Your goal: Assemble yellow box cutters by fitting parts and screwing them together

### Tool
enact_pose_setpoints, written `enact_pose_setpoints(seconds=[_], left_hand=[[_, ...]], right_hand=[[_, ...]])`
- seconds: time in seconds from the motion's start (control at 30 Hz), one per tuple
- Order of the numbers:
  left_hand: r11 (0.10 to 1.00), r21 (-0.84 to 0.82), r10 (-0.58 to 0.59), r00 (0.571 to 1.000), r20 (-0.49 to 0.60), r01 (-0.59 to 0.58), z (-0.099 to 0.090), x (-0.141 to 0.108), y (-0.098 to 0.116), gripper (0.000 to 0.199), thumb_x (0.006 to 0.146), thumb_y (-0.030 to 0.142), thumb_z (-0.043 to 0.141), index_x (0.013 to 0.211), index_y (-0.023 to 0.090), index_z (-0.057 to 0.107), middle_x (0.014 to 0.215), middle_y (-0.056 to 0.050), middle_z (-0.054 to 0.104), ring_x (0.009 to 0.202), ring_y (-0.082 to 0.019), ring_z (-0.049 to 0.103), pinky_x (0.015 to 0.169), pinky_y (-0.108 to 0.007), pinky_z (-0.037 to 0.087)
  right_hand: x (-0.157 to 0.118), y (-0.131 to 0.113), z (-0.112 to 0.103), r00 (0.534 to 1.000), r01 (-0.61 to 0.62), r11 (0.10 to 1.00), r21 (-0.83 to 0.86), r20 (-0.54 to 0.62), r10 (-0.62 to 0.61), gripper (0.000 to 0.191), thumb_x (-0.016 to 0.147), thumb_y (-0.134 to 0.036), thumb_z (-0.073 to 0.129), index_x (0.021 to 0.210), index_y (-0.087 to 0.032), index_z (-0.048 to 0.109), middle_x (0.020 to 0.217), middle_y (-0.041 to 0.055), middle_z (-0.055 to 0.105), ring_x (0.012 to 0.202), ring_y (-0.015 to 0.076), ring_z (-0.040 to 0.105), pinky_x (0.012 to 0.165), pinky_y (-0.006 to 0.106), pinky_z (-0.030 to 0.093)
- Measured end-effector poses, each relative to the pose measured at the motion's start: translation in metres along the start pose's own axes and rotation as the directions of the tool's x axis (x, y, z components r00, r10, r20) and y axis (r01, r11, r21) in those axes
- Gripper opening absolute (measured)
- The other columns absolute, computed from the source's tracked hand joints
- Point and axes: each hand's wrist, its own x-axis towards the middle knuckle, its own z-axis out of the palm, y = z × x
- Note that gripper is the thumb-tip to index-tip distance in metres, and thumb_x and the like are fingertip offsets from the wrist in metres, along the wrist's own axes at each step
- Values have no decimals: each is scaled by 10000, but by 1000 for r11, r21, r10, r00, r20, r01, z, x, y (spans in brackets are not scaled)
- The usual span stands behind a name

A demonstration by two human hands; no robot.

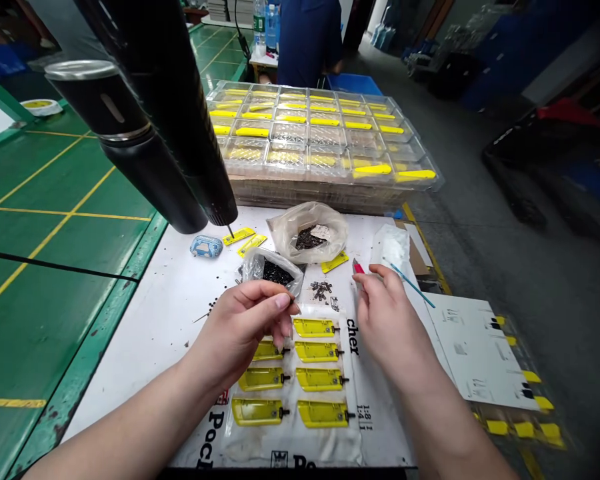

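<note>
My left hand (253, 313) is closed in a pinch above the upper left of the yellow plastic shells. Whatever sits between its thumb and forefinger is too small to make out. My right hand (393, 313) has its fingers curled at a red-handled tool (358, 267) with a pointed metal tip. Two columns of yellow plastic shells (323, 379) lie below the hands, with small dark pieces at their right ends. A plastic bag of black small parts (276, 272) stands just beyond my left hand. Small dark metal pieces (321, 291) lie loose between the hands.
An electric screwdriver (215, 193) hangs at upper left, beside a black bottle (150, 167). A bag of brown parts (313, 230) sits behind the work area. Stacked clear trays (325, 140) hold yellow pieces. A blue stick (413, 285) lies at right. A person (307, 43) stands beyond.
</note>
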Motion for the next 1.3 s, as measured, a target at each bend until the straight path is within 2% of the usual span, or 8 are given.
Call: enact_pose_setpoints(seconds=[0.1,0.33,0.4,0.47,0.57,0.63,0.87,1.3], left_hand=[[999,23,-28,999,25,27,0,0,-1,282,860,371,939,917,132,801,831,-67,792,610,-113,692,520,-177,568],[995,34,-98,992,82,96,-1,2,-5,303,858,398,935,888,135,790,810,-60,782,572,-98,670,529,-176,556],[991,58,-129,984,125,123,-3,2,-6,297,884,398,915,887,128,792,797,-57,771,563,-91,664,532,-170,551],[987,74,-156,973,169,145,-4,2,-7,286,903,390,899,887,125,795,803,-54,764,567,-91,663,530,-173,558],[983,72,-180,956,231,168,-5,2,-8,275,894,379,910,890,129,795,763,-42,754,551,-96,661,530,-185,570],[978,84,-207,942,266,192,-5,1,-9,280,877,375,928,894,128,796,697,-37,741,536,-97,665,538,-174,561],[961,100,-277,908,314,259,-8,2,-9,299,877,389,940,930,114,836,647,-40,725,543,-98,677,533,-154,544],[891,-180,-305,843,443,417,-7,3,-18,290,852,332,969,928,98,817,732,-42,753,549,-99,704,536,-166,595]], right_hand=[[-3,5,8,1000,15,999,-49,4,-15,370,1065,-273,488,1247,-161,790,1543,210,629,1222,375,745,1008,563,666],[-1,-6,5,993,113,989,-95,-33,-117,344,1040,-200,566,1275,-87,788,1489,255,651,1390,465,596,1173,681,539],[-6,-16,-6,982,173,984,31,-81,-170,309,1048,-258,634,1286,-127,782,1428,216,691,1347,424,623,1186,651,532],[-11,-26,-18,971,237,921,308,-57,-230,311,1043,-284,702,1342,-219,755,1364,138,721,1238,314,692,1132,526,590],[-18,-36,-30,925,167,675,718,123,-360,385,1028,-247,756,1399,-345,717,1238,33,747,1025,175,742,930,338,648],[-19,-40,-32,898,105,585,804,177,-404,368,1022,-229,772,1363,-364,741,1199,8,766,1025,151,750,902,292,640],[-17,-43,-27,902,261,585,768,22,-431,270,995,-166,799,1231,-297,811,1100,-7,800,987,109,761,877,218,623],[-24,-46,-23,886,409,567,715,-163,-434,387,949,-91,826,1299,-253,797,1109,29,781,990,124,756,865,224,644]])
